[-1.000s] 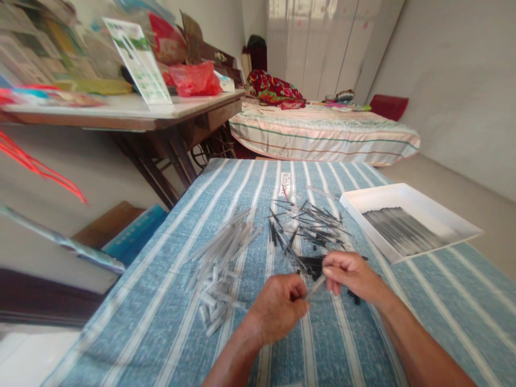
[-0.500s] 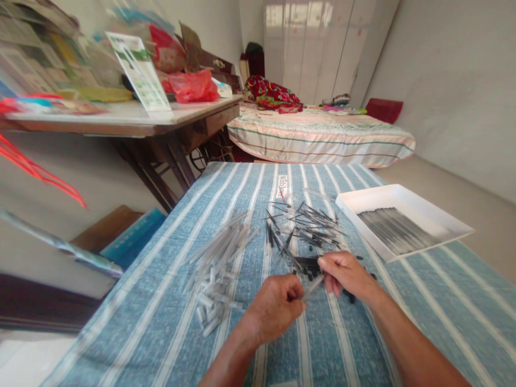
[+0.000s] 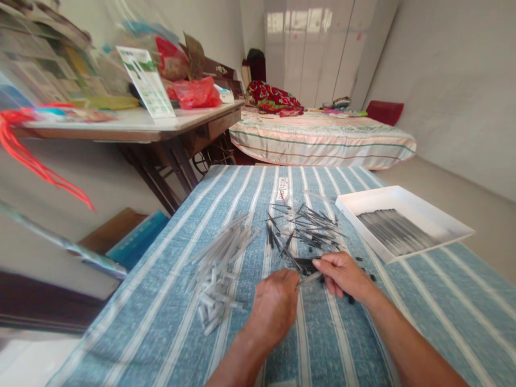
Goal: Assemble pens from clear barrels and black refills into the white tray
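Note:
Between my two hands is a translucent pen barrel (image 3: 309, 280), tilted slightly up to the right. My left hand (image 3: 276, 302) is closed at its left end, knuckles up, with the fingertips mostly hidden. Thumb and fingers of my right hand (image 3: 342, 274) pinch the other end. Just behind the right hand lie black rods (image 3: 305, 263) and small black plugs (image 3: 358, 259). Farther back is a loose heap of thin black pen refills (image 3: 316, 226). Left of my hands are a pile of clear barrels (image 3: 229, 242) and a cluster of whitish translucent caps (image 3: 213, 306).
A white open box (image 3: 407, 201) at the right holds a row of dark-filled pens (image 3: 397, 231). Everything rests on a blue striped tablecloth (image 3: 161, 322). A cluttered side table (image 3: 133, 133) stands left, with red cords (image 3: 48, 172) hanging from it. A bed (image 3: 318, 140) is behind.
My left hand has turned so its back faces up, and shifted slightly up and left. The right hand moved a little left. The barrel between them lies flatter.

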`<state>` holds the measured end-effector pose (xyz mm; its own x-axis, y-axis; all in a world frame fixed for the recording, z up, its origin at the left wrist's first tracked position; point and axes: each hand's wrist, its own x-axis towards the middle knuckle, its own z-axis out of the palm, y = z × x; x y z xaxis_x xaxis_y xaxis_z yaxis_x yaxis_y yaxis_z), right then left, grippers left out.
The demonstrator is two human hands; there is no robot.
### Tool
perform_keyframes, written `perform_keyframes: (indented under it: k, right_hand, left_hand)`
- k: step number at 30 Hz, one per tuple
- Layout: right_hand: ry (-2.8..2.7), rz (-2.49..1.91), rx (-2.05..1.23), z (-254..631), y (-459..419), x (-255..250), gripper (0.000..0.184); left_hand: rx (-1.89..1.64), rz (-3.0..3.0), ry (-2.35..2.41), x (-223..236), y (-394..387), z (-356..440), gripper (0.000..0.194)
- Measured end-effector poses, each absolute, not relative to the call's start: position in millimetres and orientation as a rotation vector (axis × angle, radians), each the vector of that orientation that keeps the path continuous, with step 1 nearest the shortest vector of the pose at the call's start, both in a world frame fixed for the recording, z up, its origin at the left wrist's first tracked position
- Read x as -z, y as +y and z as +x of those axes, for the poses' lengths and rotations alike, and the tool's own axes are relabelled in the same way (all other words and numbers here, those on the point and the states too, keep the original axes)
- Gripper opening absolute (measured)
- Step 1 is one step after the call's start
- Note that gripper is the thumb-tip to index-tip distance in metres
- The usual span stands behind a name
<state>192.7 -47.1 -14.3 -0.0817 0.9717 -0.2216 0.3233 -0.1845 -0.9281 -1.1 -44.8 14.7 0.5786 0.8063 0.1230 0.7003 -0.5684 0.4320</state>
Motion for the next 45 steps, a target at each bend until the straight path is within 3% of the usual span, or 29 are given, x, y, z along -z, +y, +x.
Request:
perform_keyframes:
  k: [8,23,29,33,45]
  right_hand:
    - [-1.282,-1.601,-1.314,186,-49,12,0.044]
    - [-1.164,-1.662,-1.344,187,-52,8,0.042]
    - [-1.088,-1.419,-1.338,186,-51,10,0.046]
    - [-1.187,-1.187,-1.427,174,-51,10,0.038]
    - [-1.040,-1.124,-1.373,170,-43,0,0.029]
  left_hand:
    - [-0.531,2.724,1.399,-4,-49,6,0.017]
    - [-0.680,2.767,1.530,10,-62,19,0.014]
    - [-0.721,2.307,1.556,6,-53,19,0.004]
    - [-0.773,1.900,1.487,4,-41,17,0.019]
    - [-0.736,1.887,1.301,-12,-35,15,0.030]
